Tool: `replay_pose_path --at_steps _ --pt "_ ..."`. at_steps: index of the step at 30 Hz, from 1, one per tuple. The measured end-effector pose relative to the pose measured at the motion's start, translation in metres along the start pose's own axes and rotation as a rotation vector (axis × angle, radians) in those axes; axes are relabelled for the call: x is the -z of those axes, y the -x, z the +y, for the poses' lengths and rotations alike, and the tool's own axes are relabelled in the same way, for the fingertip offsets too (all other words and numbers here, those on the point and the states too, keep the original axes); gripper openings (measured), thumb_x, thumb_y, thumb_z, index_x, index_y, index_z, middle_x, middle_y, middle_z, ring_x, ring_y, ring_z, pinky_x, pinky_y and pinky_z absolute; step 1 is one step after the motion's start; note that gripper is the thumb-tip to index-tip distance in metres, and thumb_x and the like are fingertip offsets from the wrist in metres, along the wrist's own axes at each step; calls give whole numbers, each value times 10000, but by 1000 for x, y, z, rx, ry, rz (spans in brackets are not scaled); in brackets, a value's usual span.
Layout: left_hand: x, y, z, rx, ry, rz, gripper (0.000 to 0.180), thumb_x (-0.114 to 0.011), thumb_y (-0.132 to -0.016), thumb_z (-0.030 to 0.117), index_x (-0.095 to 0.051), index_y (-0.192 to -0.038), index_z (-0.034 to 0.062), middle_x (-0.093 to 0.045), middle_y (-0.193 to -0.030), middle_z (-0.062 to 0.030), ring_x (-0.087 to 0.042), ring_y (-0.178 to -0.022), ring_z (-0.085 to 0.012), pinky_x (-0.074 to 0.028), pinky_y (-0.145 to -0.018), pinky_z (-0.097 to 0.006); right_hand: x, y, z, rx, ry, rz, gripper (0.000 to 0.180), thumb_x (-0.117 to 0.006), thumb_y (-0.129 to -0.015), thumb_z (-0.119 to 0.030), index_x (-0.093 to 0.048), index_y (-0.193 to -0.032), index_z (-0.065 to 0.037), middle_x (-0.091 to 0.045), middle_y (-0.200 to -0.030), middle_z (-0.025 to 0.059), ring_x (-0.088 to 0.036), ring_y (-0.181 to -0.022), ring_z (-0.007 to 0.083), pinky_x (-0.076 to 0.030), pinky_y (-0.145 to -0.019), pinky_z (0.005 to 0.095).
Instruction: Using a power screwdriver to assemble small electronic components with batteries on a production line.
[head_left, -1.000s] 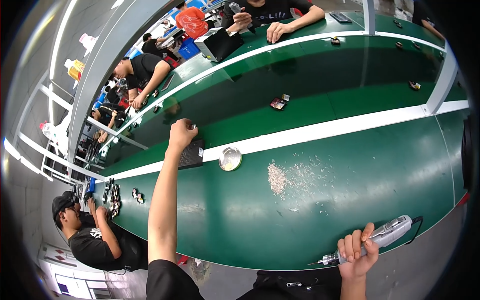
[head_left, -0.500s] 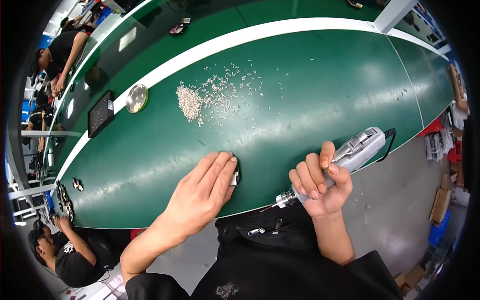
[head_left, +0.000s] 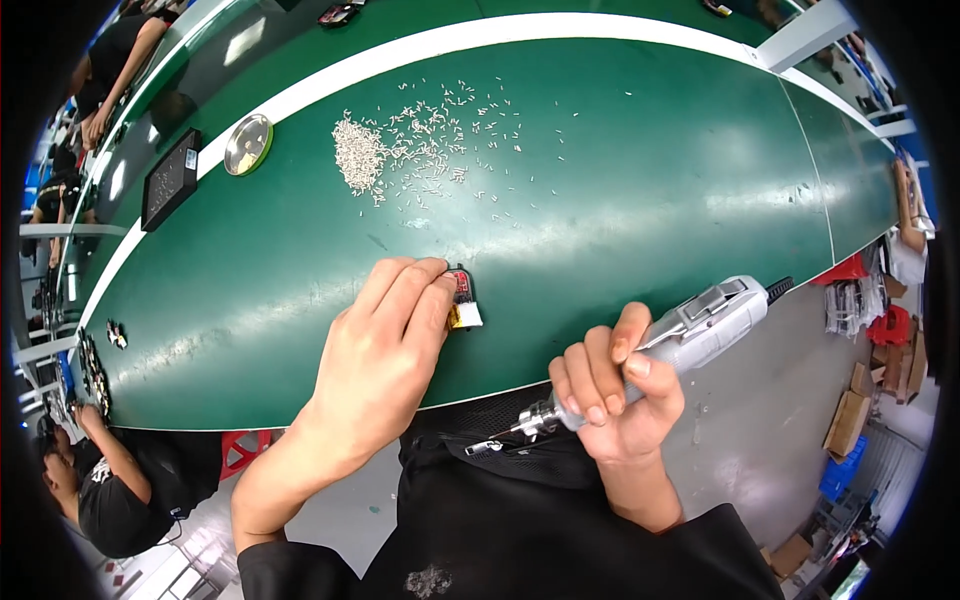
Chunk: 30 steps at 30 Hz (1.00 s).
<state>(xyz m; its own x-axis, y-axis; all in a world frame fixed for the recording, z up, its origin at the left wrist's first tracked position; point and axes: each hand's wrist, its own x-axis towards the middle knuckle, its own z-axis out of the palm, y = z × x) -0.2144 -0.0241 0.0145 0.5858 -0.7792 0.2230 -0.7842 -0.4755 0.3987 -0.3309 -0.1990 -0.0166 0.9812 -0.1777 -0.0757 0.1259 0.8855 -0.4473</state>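
My left hand (head_left: 390, 330) has its fingers closed on the left side of a small black part (head_left: 463, 290) with red, yellow and white patches, resting on the green table (head_left: 620, 220). The fingers cover part of it. In my right hand (head_left: 620, 400) is a silver-grey electric screwdriver (head_left: 690, 325), wrapped by the fingers and tilted. Its thin bit points down and left, past the table's near edge and apart from the black part. Farther off lies a heap of small pale screw-like pins (head_left: 357, 157), with many loose ones scattered to its right.
A round dish (head_left: 248, 145) with a green rim and a black tray (head_left: 171, 180) stand at the far left. A white rail (head_left: 480, 30) borders the table's far side. Other people work along the left, one person (head_left: 120, 480) near the table's corner. Cardboard boxes (head_left: 848, 415) sit at right.
The view has shifted, so the table contents sit higher in the picture. My left fingers have drawn back, and more of the black part shows. My right hand still grips the screwdriver.
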Motion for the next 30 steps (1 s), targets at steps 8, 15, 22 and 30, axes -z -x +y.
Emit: replay_pose_path --at_steps 8,15,22,30 --pt "-22 -7 16 -161 23 36 345 -699 -645 -56 -590 -972 -61 -607 -991 -149 -597 -857 -299 -523 -658 -365 -8 24 30 -116 18 46 55 -492 -875 -86 -481 -902 -40 -414 -553 28 -421 -473 139 -391 -525 297" --pt "-33 0 32 -249 -34 93 325 -682 -636 -39 -600 -945 -99 -615 -964 -179 -620 -848 -311 -549 -632 -351 -9 26 35 -38 65 198 73 -490 -881 -54 -474 -929 -1 -413 -576 44 -425 -497 144 -394 -497 293" --pt "-34 5 44 -187 -28 41 333 -674 -649 -13 -610 -958 -121 -617 -1018 -216 -619 -882 -331 -555 -662 -361 -3 26 23 -117 14 87 80 -497 -875 -75 -484 -933 -22 -417 -563 42 -402 -452 136 -383 -464 293" --pt "-36 14 39 -309 -139 64 391 -614 -600 30 -643 -939 -163 -622 -1053 -283 -611 -947 -325 -550 -797 -343 -23 -9 -58 140 280 -225 151 -524 -937 -207 -448 -905 -80 -448 -536 4 -470 -432 113 -399 -481 269"
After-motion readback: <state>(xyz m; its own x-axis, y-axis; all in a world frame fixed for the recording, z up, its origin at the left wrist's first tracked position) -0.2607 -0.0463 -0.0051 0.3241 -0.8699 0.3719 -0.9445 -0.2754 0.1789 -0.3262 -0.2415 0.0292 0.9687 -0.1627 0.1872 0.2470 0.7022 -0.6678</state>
